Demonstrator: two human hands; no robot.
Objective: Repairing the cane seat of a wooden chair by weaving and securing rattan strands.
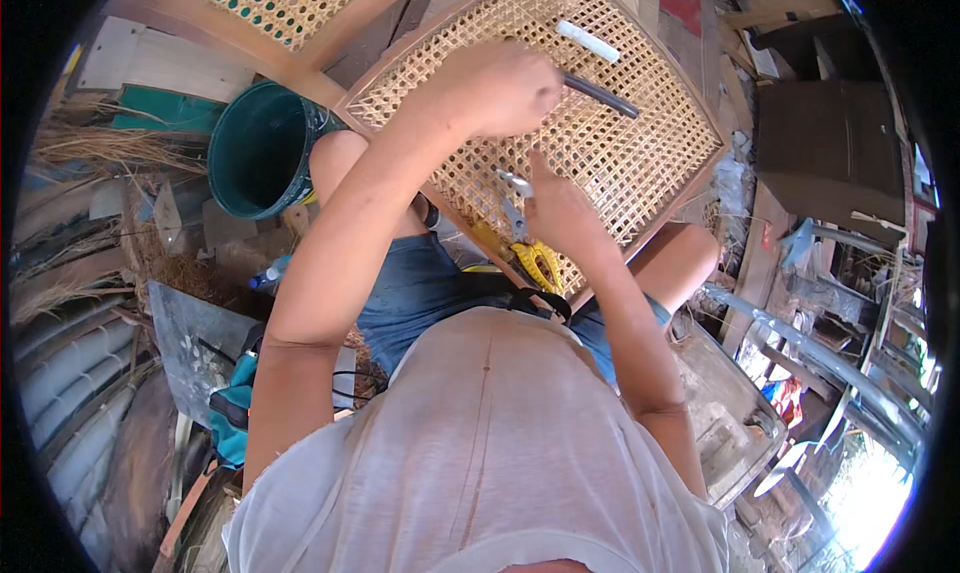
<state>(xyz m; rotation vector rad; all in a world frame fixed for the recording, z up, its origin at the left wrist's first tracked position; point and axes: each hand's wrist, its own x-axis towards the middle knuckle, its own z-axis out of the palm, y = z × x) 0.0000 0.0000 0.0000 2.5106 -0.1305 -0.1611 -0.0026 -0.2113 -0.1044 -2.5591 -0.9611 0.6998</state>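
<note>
A woven cane panel [640,143] in a wooden frame lies tilted across my lap. Over its upper part my left hand [510,91] is closed, its fingertips turned away from view. Beside that hand a dark rod [605,97] slants to the right; whether the fingers grip it is hidden. Lower down, my right hand [562,211] rests at the weave with its index finger stretched forward and the others curled. A small silver metal piece [514,182] shows at its curled fingers. Pliers with yellow handles [540,265] lie on the cane just below. A white stick [588,42] rests near the far edge.
A dark green bucket [258,153] stands left of my knee. Another cane-woven wooden frame [300,48] is at the upper left. A brown box-like piece [830,153] stands at the right. Boards, dry fibres and a teal bag [232,418] clutter the floor.
</note>
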